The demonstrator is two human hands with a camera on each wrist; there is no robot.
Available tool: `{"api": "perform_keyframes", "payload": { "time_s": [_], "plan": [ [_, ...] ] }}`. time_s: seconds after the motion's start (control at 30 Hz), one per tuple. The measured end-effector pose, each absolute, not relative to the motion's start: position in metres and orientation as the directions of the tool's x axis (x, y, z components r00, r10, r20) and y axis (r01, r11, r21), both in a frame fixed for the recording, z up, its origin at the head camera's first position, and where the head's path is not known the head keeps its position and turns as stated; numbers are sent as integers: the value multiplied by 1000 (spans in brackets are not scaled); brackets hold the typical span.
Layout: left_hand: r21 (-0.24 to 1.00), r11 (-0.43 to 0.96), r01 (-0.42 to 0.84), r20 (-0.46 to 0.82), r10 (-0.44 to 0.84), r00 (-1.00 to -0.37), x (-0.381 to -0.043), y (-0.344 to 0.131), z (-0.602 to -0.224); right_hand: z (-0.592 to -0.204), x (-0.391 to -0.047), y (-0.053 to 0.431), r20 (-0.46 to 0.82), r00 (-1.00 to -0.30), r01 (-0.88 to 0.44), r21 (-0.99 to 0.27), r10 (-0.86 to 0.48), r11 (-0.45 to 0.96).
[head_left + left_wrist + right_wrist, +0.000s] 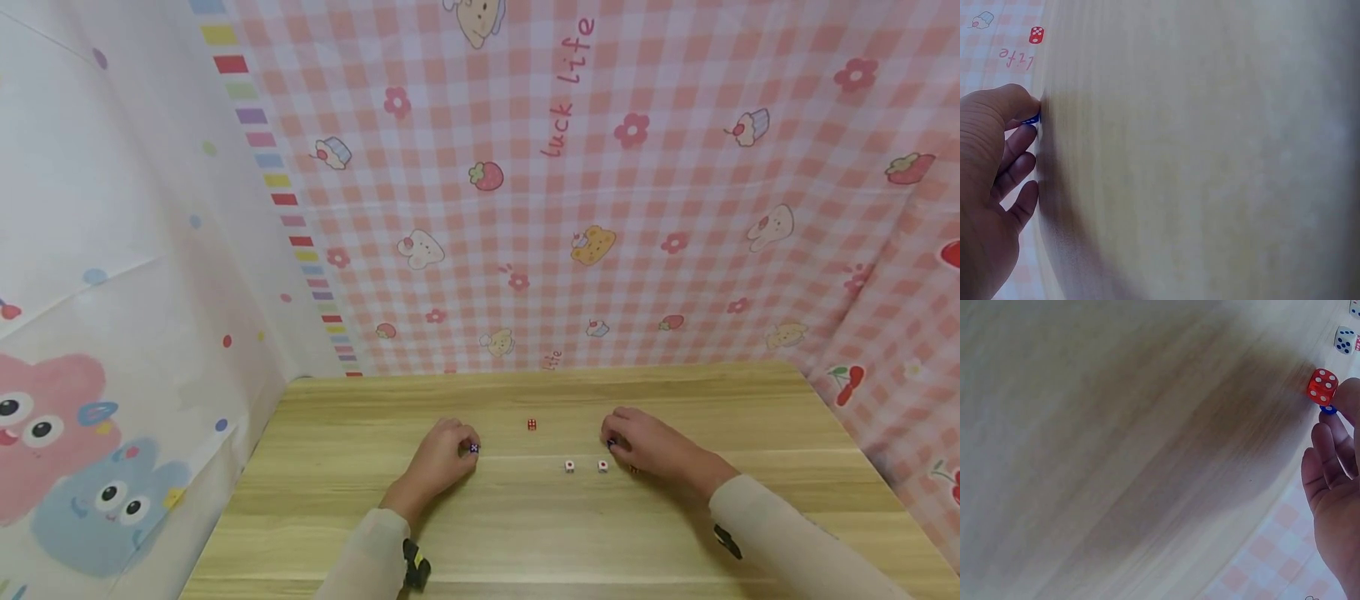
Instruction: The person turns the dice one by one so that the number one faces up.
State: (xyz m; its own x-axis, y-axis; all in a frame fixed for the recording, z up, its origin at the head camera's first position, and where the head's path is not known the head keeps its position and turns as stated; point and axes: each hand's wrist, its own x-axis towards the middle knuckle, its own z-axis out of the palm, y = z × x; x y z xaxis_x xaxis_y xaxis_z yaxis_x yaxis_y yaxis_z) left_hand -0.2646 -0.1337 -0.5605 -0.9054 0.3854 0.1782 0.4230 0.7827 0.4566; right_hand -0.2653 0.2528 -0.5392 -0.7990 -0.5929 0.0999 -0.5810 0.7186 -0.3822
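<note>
My left hand (442, 457) pinches a blue die (475, 448) between thumb and forefinger, low at the wooden table. In the left wrist view the blue die (1031, 119) shows partly below the thumb, and the other fingers curve loosely. To the right, my right hand (651, 444) pinches another blue die (611, 443), mostly covered by the fingers. Close under that hand lies a red die (1322, 387), partly hidden in the head view. Two white dice (569, 467) sit just left of the right hand. Another red die (532, 425) stands farther back between the hands.
The light wooden table (495, 533) ends at a pink checked cloth (517, 217) hanging behind it. A white printed cloth (172, 333) hangs on the left. Dark wrist straps (416, 565) show at both sleeves.
</note>
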Motion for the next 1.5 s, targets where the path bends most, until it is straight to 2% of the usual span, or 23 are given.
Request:
{"api": "perform_keyframes", "payload": {
  "time_s": [0.43, 0.73, 1.0, 1.5],
  "plan": [
    [459, 783, 420, 181, 381, -907, -263, -134, -560, -535, -262, 248, 134, -770, -629, -319, -623, 709],
    [464, 783, 415, 172, 379, -909, -263, -134, -561, -532, -262, 248, 48, -824, -544, -343, -564, 765],
    [466, 779, 420, 179, 381, -907, -263, -134, -563, -533, -266, 253, 28, -844, -506, -372, -535, 778],
    [463, 773, 434, 196, 388, -901, -265, -134, -561, -524, -255, 281, 144, -844, -530, -370, -516, 763]
  ]
}}
